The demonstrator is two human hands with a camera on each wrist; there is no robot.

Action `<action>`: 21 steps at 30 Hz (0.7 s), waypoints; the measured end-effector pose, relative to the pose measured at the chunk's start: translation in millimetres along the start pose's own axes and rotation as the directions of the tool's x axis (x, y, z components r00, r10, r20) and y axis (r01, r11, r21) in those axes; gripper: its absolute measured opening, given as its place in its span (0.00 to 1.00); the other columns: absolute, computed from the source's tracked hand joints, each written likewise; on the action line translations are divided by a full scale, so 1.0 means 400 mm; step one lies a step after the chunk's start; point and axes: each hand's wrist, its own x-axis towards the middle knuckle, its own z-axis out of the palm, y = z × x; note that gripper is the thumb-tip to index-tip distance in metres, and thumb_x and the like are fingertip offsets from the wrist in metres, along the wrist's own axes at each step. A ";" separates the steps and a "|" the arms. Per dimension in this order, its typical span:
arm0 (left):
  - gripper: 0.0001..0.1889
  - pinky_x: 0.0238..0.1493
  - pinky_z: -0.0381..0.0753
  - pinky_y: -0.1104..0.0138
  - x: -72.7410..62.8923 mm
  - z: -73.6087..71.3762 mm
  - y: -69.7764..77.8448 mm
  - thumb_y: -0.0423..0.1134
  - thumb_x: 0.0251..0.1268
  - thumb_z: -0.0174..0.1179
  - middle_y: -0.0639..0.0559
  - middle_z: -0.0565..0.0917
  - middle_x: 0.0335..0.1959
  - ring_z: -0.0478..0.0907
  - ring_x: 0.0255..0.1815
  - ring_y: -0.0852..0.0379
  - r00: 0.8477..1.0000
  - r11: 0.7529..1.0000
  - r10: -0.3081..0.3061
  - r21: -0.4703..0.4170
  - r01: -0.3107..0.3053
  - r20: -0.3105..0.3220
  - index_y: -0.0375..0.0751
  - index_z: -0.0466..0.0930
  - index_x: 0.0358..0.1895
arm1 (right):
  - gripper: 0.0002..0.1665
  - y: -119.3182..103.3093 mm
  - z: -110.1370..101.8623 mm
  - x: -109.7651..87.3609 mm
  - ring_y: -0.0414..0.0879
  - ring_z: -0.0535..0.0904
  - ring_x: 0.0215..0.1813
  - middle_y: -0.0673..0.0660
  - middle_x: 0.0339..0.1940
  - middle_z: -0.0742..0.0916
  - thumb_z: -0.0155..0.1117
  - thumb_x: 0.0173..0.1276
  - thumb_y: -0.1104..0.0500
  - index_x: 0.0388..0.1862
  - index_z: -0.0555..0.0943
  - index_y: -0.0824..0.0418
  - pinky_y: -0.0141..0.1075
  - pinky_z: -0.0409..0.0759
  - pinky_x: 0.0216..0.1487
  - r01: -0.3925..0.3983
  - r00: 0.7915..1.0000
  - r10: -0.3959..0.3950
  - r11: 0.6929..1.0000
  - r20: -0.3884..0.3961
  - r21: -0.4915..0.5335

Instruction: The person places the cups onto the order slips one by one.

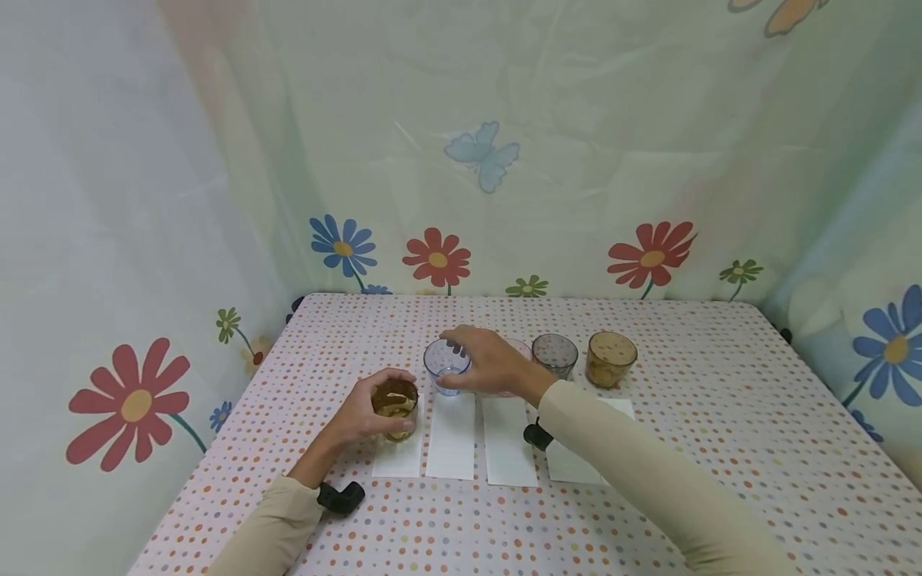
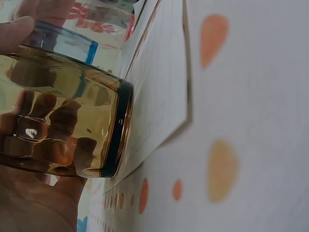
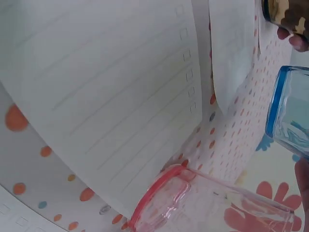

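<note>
My left hand (image 1: 360,410) grips a brown-amber glass (image 1: 398,398) around its sides, over the leftmost paper sheet (image 1: 398,462). Seen from the left wrist, the fingers show through the amber wall, and the glass's thick base is right at the sheet. My right hand (image 1: 495,364) holds a clear blue-tinted glass (image 1: 441,358) between thumb and fingers, at the far end of the second sheet (image 1: 451,444). In the right wrist view the blue glass (image 3: 293,108) appears beyond a pink-tinted glass (image 3: 207,205). The right hand partly hides that pink glass in the head view.
A grey glass (image 1: 555,352) and a yellow-amber glass (image 1: 611,358) stand to the right of the right hand. Two more lined sheets, one (image 1: 510,448) mid-table and one (image 1: 571,466) under the right forearm, lie on the dotted tablecloth (image 1: 461,532). A flowered curtain (image 1: 562,192) hangs behind.
</note>
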 end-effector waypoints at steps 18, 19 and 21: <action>0.32 0.59 0.78 0.42 -0.001 0.002 -0.007 0.31 0.54 0.74 0.35 0.81 0.55 0.79 0.57 0.31 0.999 0.998 0.051 -0.032 -0.051 0.010 0.29 0.72 0.64 | 0.41 -0.018 0.035 -0.057 0.44 0.81 0.52 0.53 0.54 0.86 0.73 0.59 0.41 0.66 0.76 0.62 0.40 0.83 0.53 0.195 0.979 -0.198 0.978 0.047 0.068; 0.33 0.59 0.78 0.42 -0.001 0.001 -0.008 0.30 0.55 0.74 0.35 0.81 0.55 0.79 0.57 0.31 0.998 0.998 0.054 -0.033 -0.054 0.013 0.28 0.72 0.64 | 0.42 -0.017 0.036 -0.059 0.44 0.81 0.52 0.53 0.54 0.86 0.73 0.59 0.40 0.66 0.76 0.62 0.40 0.83 0.52 0.197 0.978 -0.200 0.978 0.050 0.063; 0.33 0.59 0.78 0.42 0.000 0.001 -0.008 0.30 0.55 0.74 0.35 0.81 0.55 0.79 0.57 0.31 0.998 0.998 0.054 -0.035 -0.054 0.016 0.26 0.71 0.64 | 0.42 -0.016 0.039 -0.062 0.44 0.81 0.52 0.53 0.53 0.86 0.73 0.59 0.40 0.65 0.77 0.62 0.40 0.82 0.52 0.204 0.977 -0.207 0.977 0.056 0.060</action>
